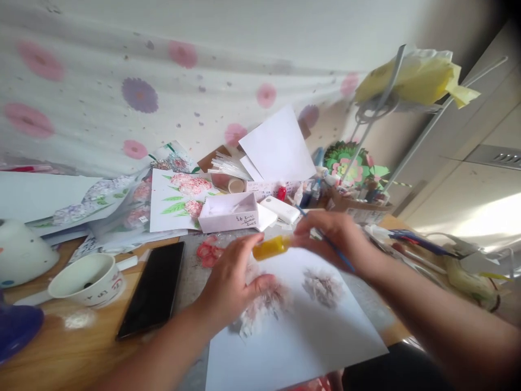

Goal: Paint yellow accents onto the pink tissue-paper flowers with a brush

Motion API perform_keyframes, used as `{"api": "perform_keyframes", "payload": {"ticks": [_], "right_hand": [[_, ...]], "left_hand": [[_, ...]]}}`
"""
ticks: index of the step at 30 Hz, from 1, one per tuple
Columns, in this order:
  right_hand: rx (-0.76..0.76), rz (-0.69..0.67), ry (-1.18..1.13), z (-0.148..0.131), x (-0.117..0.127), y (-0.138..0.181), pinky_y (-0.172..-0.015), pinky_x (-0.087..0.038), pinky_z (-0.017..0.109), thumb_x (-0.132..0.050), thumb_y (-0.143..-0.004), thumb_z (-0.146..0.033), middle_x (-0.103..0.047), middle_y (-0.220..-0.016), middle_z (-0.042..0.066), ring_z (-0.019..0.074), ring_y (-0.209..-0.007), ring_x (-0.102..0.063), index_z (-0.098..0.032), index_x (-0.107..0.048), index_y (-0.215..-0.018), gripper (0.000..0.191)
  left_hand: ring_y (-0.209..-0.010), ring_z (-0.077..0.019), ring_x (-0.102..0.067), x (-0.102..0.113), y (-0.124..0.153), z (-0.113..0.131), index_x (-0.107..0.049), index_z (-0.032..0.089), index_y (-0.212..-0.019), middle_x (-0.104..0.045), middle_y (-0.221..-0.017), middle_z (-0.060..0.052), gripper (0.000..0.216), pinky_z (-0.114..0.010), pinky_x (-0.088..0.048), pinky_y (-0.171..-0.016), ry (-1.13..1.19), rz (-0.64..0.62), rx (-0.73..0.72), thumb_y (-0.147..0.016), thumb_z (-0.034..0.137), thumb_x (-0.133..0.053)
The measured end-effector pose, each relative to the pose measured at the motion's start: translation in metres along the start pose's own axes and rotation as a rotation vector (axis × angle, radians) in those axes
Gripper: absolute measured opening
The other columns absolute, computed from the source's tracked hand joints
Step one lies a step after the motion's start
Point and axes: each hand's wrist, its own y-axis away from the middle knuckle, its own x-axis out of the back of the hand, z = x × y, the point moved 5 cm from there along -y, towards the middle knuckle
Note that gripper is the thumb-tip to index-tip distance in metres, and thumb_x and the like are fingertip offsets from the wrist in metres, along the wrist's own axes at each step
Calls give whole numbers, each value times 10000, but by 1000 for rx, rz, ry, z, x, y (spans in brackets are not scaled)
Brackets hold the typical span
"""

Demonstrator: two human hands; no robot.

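- Over the white sheet (301, 347), the yellow bottle (270, 248) is held close to level between the two hands, its narrow end toward the right; that angle seems to put each end within a hand's reach.
- The right hand (336, 233) is closed round a slim blue stick (337, 252), probably a brush handle, which slants through the grip toward the wrist. It looks tucked there so that the thumb and fingertips can meet the bottle's narrow end.
- The left hand (232, 277) brings its fingertips to the bottle's base, with the thumb spread away below; whether those fingers grip or merely steady it, one cannot tell.
- Beneath the hands, two pale, ruffled flower clusters (323, 288) show on the sheet, one partly behind the left hand; blur hides whether they are painted or raised.
- Behind, the pink hydrangea picture (177, 203) faces the person, perhaps to keep it in sight, with a white open box (222, 221) before its right edge.
- To the left, the black phone (152, 290) lies near a handled white cup (101, 292), presumably set aside to leave the hands room.
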Motion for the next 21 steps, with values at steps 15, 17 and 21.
{"api": "perform_keyframes", "payload": {"ticks": [15, 17, 21], "right_hand": [[42, -2, -291, -29, -34, 52, -581, -544, 194, -577, -918, -551, -779, -815, 29, 135, -669, -727, -220, -679, -1015, 359], [32, -68, -277, -30, -39, 57, -551, -523, 188, -520, -949, -543, -774, -771, 4, 125, -629, -718, -245, -685, -991, 342], [71, -113, -234, -33, -42, 63, -604, -527, 184, -488, -979, -499, -759, -816, -2, 120, -682, -715, -267, -652, -1030, 289]], "left_hand": [[-720, -229, -707, -25, 26, 49, -533, 191, -1083, -716, -851, -58, 306, -329, -548, -618, -377, -142, -370, -1009, 469, -426], [-666, -213, -700, -27, 29, 50, -559, 192, -986, -702, -771, -36, 319, -308, -530, -584, -356, -111, -359, -984, 500, -479], [-707, -217, -720, -26, 31, 48, -612, 199, -951, -734, -786, -32, 330, -289, -519, -625, -249, -127, -225, -884, 520, -646]]}}
